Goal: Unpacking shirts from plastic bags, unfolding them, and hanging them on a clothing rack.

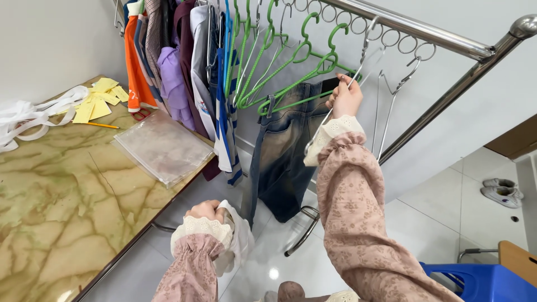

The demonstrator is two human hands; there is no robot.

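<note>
Just above the left hand (206, 211), which is clenched on white cloth (239, 237), the right hand (345, 96) grips a wire hanger (335, 112), lifting it clear of the jeans (282, 162).

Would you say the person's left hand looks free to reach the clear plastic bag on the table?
Probably not freely: the left hand is low beside the table edge, closed on white cloth. The clear plastic bag lies unobstructed near that edge.

Your marble-patterned bench (67, 190) carries a clear plastic bag (162, 148), yellow paper slips (98, 100), a pencil (103, 126) and white straps (33, 114).
</note>
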